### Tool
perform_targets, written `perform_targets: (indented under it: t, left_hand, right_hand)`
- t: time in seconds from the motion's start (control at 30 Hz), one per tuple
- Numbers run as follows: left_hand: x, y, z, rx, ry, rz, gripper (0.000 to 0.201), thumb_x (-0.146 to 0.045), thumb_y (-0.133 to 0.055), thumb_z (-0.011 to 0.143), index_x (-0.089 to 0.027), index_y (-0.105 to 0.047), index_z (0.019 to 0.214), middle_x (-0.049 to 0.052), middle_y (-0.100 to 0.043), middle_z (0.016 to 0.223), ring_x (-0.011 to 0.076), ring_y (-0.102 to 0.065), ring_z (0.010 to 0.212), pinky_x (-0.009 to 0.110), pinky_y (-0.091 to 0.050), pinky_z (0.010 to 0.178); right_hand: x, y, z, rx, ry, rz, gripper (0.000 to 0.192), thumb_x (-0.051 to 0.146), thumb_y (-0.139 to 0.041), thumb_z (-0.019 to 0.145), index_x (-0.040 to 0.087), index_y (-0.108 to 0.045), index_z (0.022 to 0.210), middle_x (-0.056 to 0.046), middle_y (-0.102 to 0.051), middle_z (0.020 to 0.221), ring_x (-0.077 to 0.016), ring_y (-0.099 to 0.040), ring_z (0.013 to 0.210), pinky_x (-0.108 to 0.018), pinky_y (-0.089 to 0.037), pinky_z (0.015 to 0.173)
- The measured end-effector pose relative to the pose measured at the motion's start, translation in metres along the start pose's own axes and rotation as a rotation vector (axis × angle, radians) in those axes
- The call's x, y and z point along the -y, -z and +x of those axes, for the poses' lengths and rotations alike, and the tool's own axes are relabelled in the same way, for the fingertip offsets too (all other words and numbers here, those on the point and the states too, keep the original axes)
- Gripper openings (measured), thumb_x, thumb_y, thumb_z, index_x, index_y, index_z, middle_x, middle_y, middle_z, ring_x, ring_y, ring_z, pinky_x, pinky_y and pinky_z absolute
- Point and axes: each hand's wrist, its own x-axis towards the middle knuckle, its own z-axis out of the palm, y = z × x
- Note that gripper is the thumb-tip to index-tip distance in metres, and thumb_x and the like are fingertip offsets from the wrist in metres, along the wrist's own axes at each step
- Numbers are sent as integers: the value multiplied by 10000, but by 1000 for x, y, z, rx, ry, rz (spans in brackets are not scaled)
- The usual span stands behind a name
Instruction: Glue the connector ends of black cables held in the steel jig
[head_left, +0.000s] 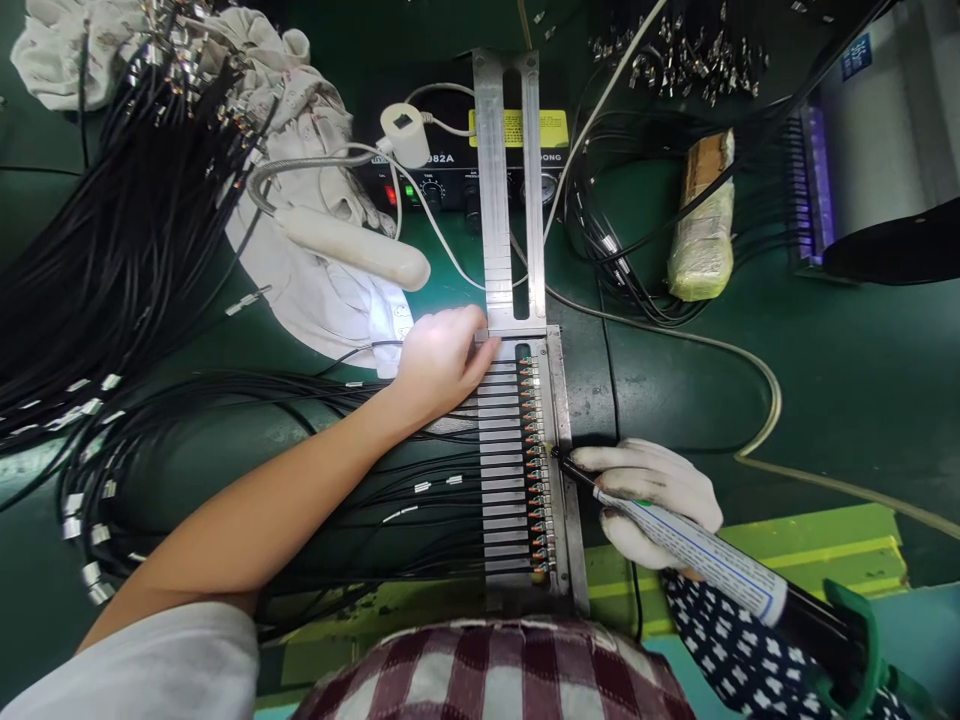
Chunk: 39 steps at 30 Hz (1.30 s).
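Note:
A slotted metal fixture (501, 468) lies lengthwise before me, with black cables in its slots. Along its right side runs a row of small metal connector ends (534, 440) with orange wire tips. My left hand (442, 355), bare, is closed at the fixture's upper left edge, thumb and forefinger on the metal. In a white glove, my right hand (656, 490) grips a labelled dispensing syringe (697, 545) with a black front and a green cap at its back. Its tip is at the connector row, around the middle.
A long metal bracket (493, 200) extends beyond the fixture, over a black control box (450, 190). A white lamp (352, 245) lights the left. Black cable bundles (97, 220) and white cloth (300, 270) lie left. At right are a taped block (701, 220) and a hose (772, 400).

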Motion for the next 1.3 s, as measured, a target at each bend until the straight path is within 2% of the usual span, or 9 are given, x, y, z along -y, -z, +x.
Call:
perform_targets:
  t: [0.37,0.57,0.77,1.3]
  left_hand:
    - [2,-1,0,-10,-17,5,189,-348,-461,939,-179,-530,888,28,-581,728,191,-535,674,317,-345,626]
    - [2,-1,-1,-12,-19,-6,188,-347,-464,937,-180,-532,886,30,-578,728,193,-535,677,323,-349,638]
    - [2,0,-1,-3,-11,0,176,-340,-470,932,-182,-531,884,30,-579,725,192,-531,672,321,-339,627]
    - [3,-1,-1,-10,-17,0,167,-340,-463,932,-192,-530,890,25,-572,711,195,-536,676,327,-348,630]
  right_hand:
    - [5,4,4,-8,19,-23,108,210,-616,812,181,-634,914,-127,-767,931,-215,-749,788,-319,-580,651]
    - [12,4,-5,-12,5,-6,94,229,-608,822,173,-634,893,-134,-765,921,-208,-742,755,-325,-568,639]
    - [8,0,-12,49,-4,21,148,189,-634,772,169,-635,919,-137,-762,930,-217,-739,773,-332,-563,628]
    - [7,0,-9,37,-3,12,137,219,-625,784,177,-635,914,-124,-767,912,-218,-745,761,-326,-561,618]
